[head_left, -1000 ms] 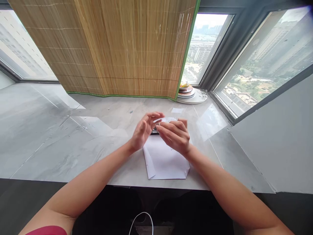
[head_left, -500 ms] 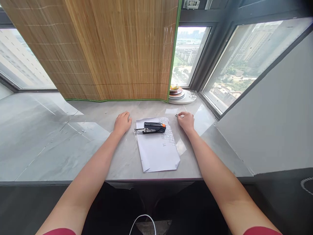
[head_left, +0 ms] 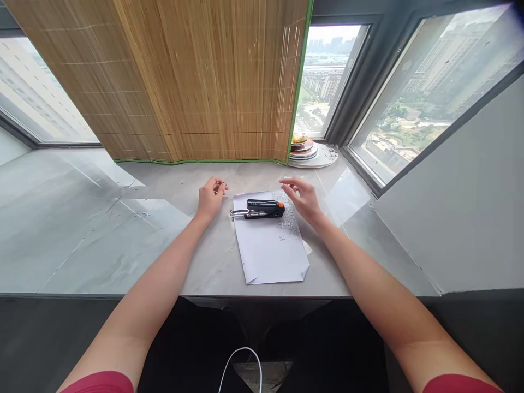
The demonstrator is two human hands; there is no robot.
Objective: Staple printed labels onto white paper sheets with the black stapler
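Note:
My left hand [head_left: 210,197] is raised over the counter, left of the paper, its fingertips closed in a pinch; whatever they hold is too small to make out. To the right, my right hand [head_left: 303,197] hovers by the paper's upper right corner, fingers stretched out and thumb apart. Between them a black stapler [head_left: 265,207] with an orange end lies across white paper [head_left: 274,259], its silver metal part sticking out to the left. Many small marks that look like staples [head_left: 290,221] cover the paper's upper right part.
A stone-look counter [head_left: 135,245] runs under the windows. The bamboo blind [head_left: 196,82] hangs down to its back. Stacked plates [head_left: 303,153] stand at the back right, near the window corner. A white cable [head_left: 245,349] loops below the counter edge.
My right hand has lifted from the counter and moved left, its pinch on a small metallic piece opened. My left hand went from resting flat to a raised pinch. The view shifted slightly.

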